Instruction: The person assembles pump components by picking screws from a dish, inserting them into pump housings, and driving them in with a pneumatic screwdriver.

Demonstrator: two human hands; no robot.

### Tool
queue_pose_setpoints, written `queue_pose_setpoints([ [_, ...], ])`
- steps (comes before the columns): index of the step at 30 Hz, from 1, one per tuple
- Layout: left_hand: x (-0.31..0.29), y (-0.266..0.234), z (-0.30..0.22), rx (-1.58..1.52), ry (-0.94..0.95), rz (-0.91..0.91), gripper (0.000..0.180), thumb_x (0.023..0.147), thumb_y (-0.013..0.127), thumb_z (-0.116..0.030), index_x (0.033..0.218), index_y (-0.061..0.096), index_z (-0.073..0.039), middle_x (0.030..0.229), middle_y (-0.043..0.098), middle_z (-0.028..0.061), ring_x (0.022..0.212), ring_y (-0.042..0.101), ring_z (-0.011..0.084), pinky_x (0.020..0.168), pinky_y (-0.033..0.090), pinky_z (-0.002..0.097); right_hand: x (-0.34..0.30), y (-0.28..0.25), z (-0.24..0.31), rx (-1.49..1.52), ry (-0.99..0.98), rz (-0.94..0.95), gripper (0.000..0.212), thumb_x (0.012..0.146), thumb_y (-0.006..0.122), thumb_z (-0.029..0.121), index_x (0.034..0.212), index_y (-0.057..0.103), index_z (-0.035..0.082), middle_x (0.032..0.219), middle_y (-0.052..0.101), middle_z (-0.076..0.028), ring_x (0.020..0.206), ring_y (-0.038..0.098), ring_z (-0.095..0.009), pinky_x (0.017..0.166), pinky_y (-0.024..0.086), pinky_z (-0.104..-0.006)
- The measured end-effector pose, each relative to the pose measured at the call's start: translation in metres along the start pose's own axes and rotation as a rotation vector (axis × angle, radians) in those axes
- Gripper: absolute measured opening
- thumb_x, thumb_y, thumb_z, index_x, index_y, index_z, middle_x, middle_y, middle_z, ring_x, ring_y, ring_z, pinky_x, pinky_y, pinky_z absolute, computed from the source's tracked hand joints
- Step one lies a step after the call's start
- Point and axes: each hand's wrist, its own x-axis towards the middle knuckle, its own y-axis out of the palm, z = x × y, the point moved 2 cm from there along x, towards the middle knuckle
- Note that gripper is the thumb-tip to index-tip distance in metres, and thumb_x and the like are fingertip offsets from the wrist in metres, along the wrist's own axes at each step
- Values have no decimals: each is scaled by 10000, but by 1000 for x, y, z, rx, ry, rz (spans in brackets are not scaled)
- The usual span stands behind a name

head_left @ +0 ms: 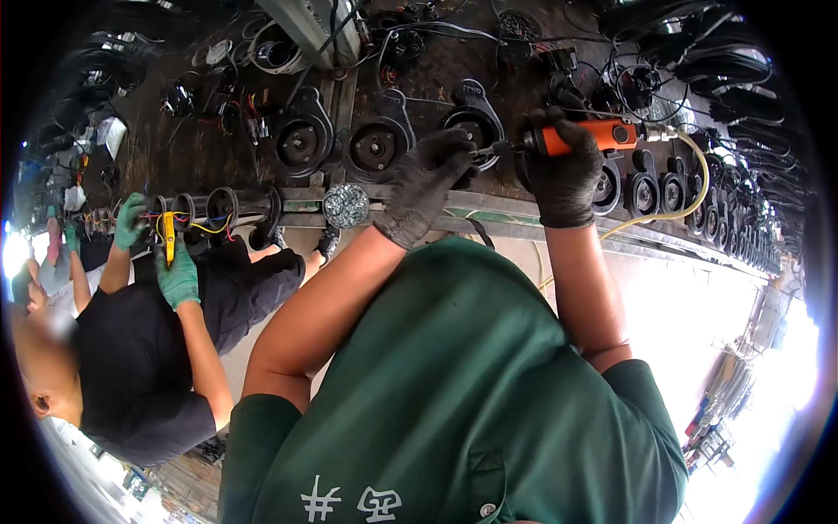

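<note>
My right hand (563, 179), in a dark glove, is wrapped round an orange air screwdriver (602, 134) that lies level and points left. A pale hose (703, 170) runs from its back end. Its tip reaches to a round black motor housing (472, 118) with a lug at the far side. Beside that tip, over the near part of the housing, the gloved fingers of my left hand (428, 179) are pinched together. What they hold is too small to make out. Two similar housings, one nearer (377, 144) and one farther left (303, 144), lie beside it.
A round tub of small metal screws (346, 205) stands at the bench edge, left of my left wrist. A second screw tub (519, 24) is farther back. More black housings (643, 192) line the right. To the left, a co-worker in green gloves (179, 278) holds a yellow tool (169, 236).
</note>
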Motion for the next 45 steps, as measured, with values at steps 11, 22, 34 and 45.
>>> queue_pose_setpoints([
  [11,17,14,24,1872,156,313,466,909,581,-152,1347,521,-4,1405,545,240,969,726,327,712,595,454,30,-5,-42,-519,-159,221,438,792,672,-6,1219,578,13,974,686,-97,848,654,-184,814,553,-334],
  [22,33,23,44,2123,70,359,375,914,560,-139,1256,626,2,1305,626,255,981,724,388,661,586,581,40,7,-64,-1001,-199,357,362,756,755,-51,1094,645,20,953,694,-32,846,650,-134,753,552,-295],
  [34,38,29,23,1731,-170,402,341,972,515,-246,1173,714,-56,1185,708,183,1058,700,357,855,563,517,56,-9,-76,-1077,-152,633,467,743,808,-45,1163,624,46,1059,696,-28,966,656,-150,852,561,-320],
  [45,28,36,10,1805,4,365,297,949,539,-212,1141,716,-71,1121,722,180,1009,712,331,823,575,505,59,-5,-77,-1279,-438,778,402,732,768,-58,1099,644,50,993,701,-40,903,673,-167,797,567,-323],
])
